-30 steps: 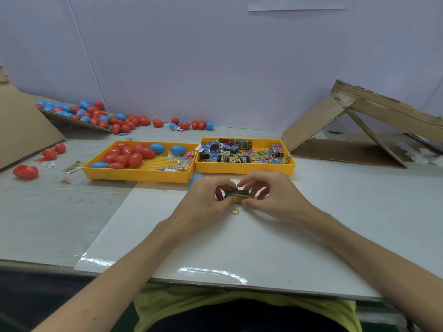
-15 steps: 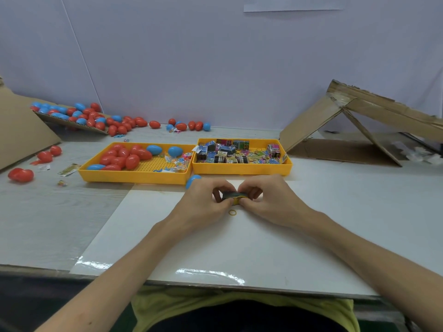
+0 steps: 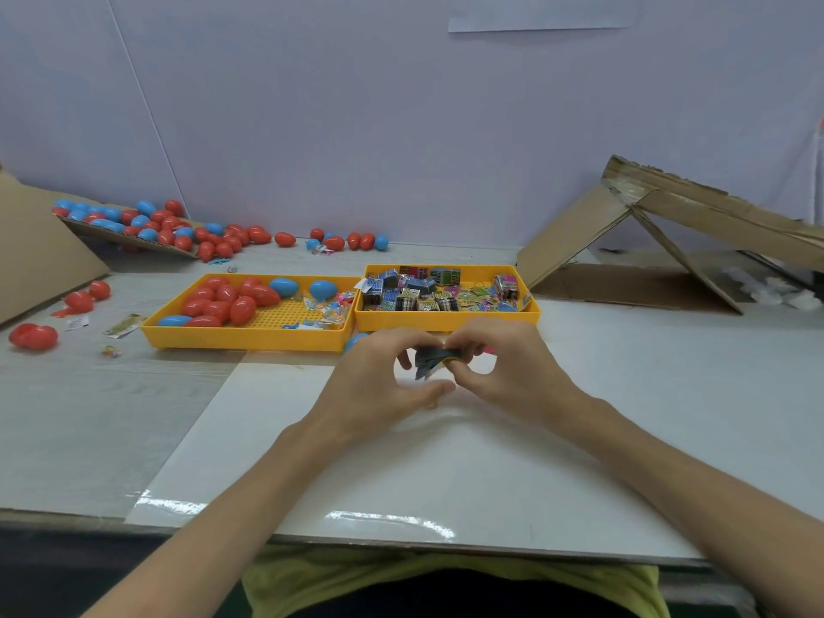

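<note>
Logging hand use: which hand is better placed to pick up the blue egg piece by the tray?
Left. The blue egg piece lies just beyond the left hand, while the right hand pinches the card bundle.

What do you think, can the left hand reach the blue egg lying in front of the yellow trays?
Probably yes: the blue egg lies right beside the left hand, with nothing between them. But it shares a small dark packet with the right hand, so it would have to let go first.
</note>
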Tool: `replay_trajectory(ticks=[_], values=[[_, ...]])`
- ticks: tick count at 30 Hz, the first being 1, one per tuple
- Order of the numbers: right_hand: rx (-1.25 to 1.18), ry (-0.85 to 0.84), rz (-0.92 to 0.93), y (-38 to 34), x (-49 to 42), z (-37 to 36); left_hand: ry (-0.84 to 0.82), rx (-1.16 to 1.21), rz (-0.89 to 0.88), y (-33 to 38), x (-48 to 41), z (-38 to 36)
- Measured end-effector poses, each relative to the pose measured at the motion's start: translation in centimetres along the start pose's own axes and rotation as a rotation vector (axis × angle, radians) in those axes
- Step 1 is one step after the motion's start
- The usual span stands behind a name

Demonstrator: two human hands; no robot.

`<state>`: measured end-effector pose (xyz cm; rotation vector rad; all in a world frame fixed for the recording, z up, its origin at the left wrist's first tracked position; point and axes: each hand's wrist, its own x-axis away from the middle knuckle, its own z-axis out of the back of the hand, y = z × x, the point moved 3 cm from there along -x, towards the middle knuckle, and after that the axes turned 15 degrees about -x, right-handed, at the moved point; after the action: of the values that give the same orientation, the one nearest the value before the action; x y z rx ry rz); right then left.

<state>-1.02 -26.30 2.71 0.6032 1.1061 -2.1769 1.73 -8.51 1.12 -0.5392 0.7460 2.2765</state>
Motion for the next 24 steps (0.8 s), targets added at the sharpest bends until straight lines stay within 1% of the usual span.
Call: replay_trajectory(ticks=[3, 6, 9, 11, 12, 14, 17, 24], values=[[0.045, 0.024, 0.087, -0.6, 0.2, 0.3, 0.071, -0.084, -0.069, 0.3, 0.0, 0.4], [0.081, 0.102, 0.139, -1.0, 0.3, 0.5, 0.121, 0.0, -0.063, 0.8, 0.1, 0.8], [0.106, 0.232, 0.175, -1.3, 0.3, 0.9, 0.273, 0.139, 0.027, 1.0, 0.3, 1.9], [0.124, 0.32, 0.186, -1.5, 0.3, 1.2, 0.388, 0.121, 0.016, 1.0, 0.5, 2.6], [0.129, 0.351, 0.189, -1.5, 0.3, 1.3, 0.416, 0.093, -0.008, 1.1, 0.6, 2.7], [0.129, 0.383, 0.198, -1.5, 0.4, 1.4, 0.417, 0.054, -0.066, 1.4, 0.9, 2.6], [0.128, 0.406, 0.216, -1.6, 0.5, 1.4, 0.373, 0.017, -0.136, 1.9, 1.0, 2.0], [0.083, 0.434, 0.197, -2.0, 0.4, 1.4, 0.367, 0.001, -0.231, 2.1, 1.2, 1.9]])
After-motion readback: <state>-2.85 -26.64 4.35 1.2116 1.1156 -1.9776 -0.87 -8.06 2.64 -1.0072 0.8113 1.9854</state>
